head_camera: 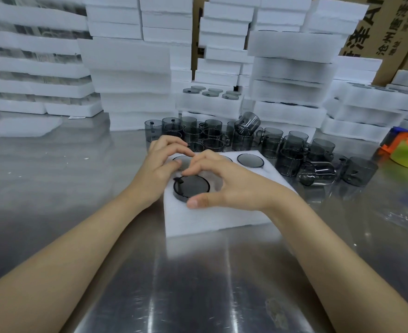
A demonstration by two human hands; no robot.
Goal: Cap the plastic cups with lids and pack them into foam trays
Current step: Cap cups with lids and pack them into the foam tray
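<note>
You're seating a capped cup (192, 186) in the tray's (218, 218) near-left hole: right hand (225, 186) pinches its rim, left hand's (163, 163) bent fingers rest alongside, grip unclear. Next, press it down level.

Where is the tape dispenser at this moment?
Head view: the tape dispenser lies on the steel table at the right edge, beside the loose grey cups.

From my station I see the left hand (160, 164) and right hand (224, 186), both bare. The left forearm (78, 239) and right forearm (330, 236) are bare to my view's edge. The right thumbnail (199, 202) is short and rounded.
</note>
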